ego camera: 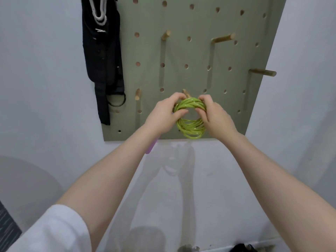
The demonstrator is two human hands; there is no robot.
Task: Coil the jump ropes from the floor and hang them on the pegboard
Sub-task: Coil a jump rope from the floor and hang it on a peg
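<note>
**Green coil at the peg: hanging step in hand**

Head view. Pale wall behind, with a sage-green pegboard (181, 51) mounted on it; several wooden pegs stick out of the board. We note a black strap bundle (101, 57) with a white cord loop hanging at the board's upper left edge.

Both hands are raised to the lower middle of the board. We see the left hand (163, 115) gripping the left side of a coiled green jump rope (190, 119), thumb and fingers curled round the strands; the right hand (214, 115) grips the right side the same way. The coil's top edge sits right at a short wooden peg (186, 93); whether it is already over the peg we cannot tell, as fingers hide the contact. A purple piece (151, 148), possibly a handle, shows below the left wrist.

Judgement: coiling is done for this rope; hanging is under way. Next move calls for the coil's opening to sit fully over the peg before either hand lets go, so the loops do not spring apart.

Writing, labels: none legible.
</note>
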